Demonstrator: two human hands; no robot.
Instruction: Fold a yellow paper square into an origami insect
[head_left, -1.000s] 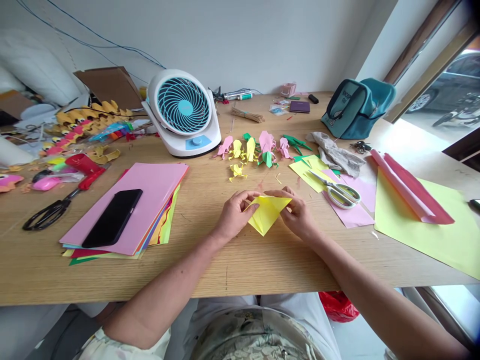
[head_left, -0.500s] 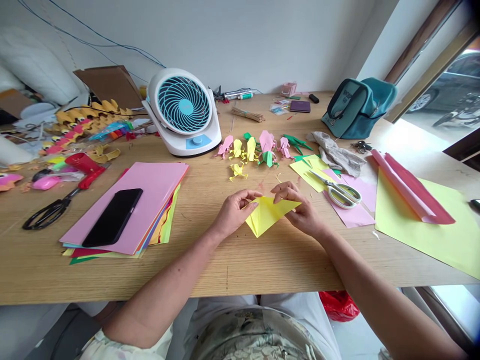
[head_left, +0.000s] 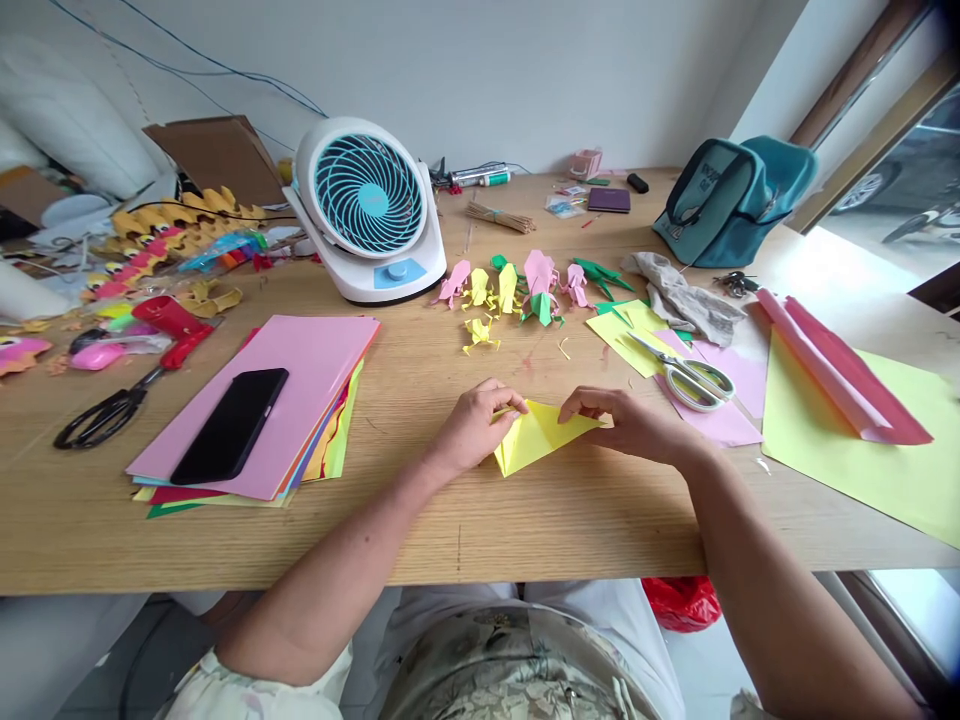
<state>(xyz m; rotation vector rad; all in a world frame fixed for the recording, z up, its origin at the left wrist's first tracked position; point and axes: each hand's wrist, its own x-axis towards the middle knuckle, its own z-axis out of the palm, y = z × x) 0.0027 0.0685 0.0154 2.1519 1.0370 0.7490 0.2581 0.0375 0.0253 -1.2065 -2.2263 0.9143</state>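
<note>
Bridging left hand [head_left: 474,428] and right hand [head_left: 637,425]: paper [head_left: 537,436] (yellow).

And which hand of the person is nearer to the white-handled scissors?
Right. The right hand is to the left of the white-handled scissors and closer to the person; the left hand is farther left, holding the yellow paper.
</note>
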